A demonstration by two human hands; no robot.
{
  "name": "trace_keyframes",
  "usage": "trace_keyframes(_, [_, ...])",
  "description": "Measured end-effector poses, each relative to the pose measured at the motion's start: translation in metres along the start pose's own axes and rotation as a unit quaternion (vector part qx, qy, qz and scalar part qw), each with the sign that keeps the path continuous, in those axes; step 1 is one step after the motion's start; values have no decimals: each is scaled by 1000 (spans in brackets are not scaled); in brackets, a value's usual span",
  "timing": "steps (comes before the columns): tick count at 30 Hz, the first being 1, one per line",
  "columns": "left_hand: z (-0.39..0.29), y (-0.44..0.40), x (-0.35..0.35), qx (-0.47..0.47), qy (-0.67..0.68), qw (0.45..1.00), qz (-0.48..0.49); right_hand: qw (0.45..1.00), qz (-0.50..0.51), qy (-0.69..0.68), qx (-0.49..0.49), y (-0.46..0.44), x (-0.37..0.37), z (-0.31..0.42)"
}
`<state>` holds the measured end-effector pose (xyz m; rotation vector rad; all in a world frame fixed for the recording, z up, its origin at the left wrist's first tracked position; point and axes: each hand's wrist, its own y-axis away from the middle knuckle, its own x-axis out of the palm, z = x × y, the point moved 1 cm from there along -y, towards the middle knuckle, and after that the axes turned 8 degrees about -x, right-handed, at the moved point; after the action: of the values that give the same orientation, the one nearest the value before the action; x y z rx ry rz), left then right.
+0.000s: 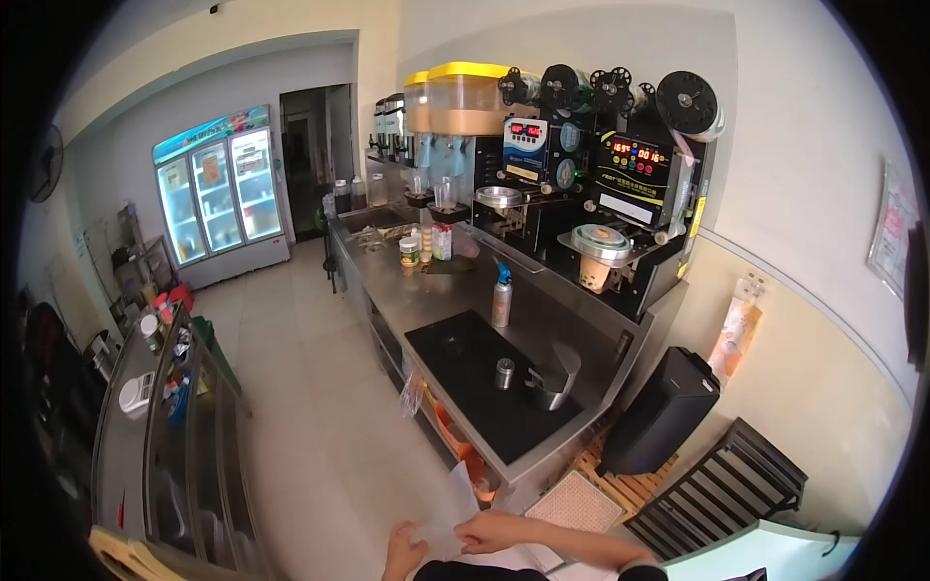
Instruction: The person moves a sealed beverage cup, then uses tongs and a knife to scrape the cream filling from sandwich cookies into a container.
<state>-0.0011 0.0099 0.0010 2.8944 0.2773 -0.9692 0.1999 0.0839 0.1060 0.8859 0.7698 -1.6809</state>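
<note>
Sheet-like stuff, pale and thin (465,486), perhaps a bag or wrapper, sits at the near edge of the scene, between and just beyond the person's two hands, with one corner standing up in front of the orange bin (479,473) under the counter (441,300). The right hand (491,532) has its fingers curled in and looks to be gripping the stuff near their tips; the left hand (405,552) has bent fingers, but whether they are pinching it I cannot tell, as the see-through part between the hands is blurred. Handling it well probably means holding it by the edges with a light, even pinch on both sides, since something so thin should crease, cling or tear under a sharp tug. Lifting the hands a little would likely keep the raised corner from catching on the counter's near corner. If a surface is wanted, the bare near end of the black mat (504,441) seems handier than the stretch farther off, where the metal jug (554,387) and small canister (505,374) stand.
</note>
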Motion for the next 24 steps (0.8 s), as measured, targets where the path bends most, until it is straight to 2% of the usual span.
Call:
trace_keyframes(2, [19,6,2,1,122,992,-35,998,38,45,-33,-12,-37,14])
trace_keyframes(3, [9,-66,25,-25,137,990,-13,993,49,111,-7,-26,-123,-44])
trace_keyframes(4, [28,-47,20,-75,135,987,39,981,19,154,112,-31,-151,-41])
trace_keyframes(5, [21,-97,26,-77,152,983,66,950,-156,258,83,-38,-221,-73])
trace_keyframes(6, [15,-106,26,-124,209,964,113,912,-227,311,139,-36,-273,-77])
trace_keyframes(7, [12,-110,32,-142,232,948,168,831,-308,442,135,-26,-310,-99])
trace_keyframes(8, [0,-151,31,-134,253,935,210,776,-367,471,203,-20,-371,-132])
trace_keyframes(9, [-7,-181,21,-134,265,920,254,732,-431,476,227,-8,-409,-149])
trace_keyframes(10, [-20,-212,7,-111,224,916,313,681,-384,524,337,3,-441,-158])
trace_keyframes(11, [-42,-251,-3,-77,189,908,366,631,-376,552,393,18,-472,-177])
trace_keyframes(12, [-55,-273,1,-50,159,892,421,618,-323,526,487,34,-488,-194])
trace_keyframes(13, [-55,-286,7,-25,176,875,451,640,-266,421,585,48,-497,-212])
trace_keyframes(15, [-62,-333,21,45,201,841,500,690,-142,199,681,73,-521,-245])
trace_keyframes(16, [-69,-348,25,40,211,820,531,701,-150,200,667,66,-520,-227])
trace_keyframes(19, [-51,-400,62,202,97,778,588,708,-158,267,635,55,-504,-211])
trace_keyframes(20, [-9,-421,111,110,167,756,623,712,-167,254,633,58,-512,-212])
trace_keyframes(23, [-56,-429,109,122,78,718,681,729,-183,184,633,63,-522,-219])
trace_keyframes(24, [-67,-431,115,121,65,704,697,738,-186,208,615,62,-526,-215])
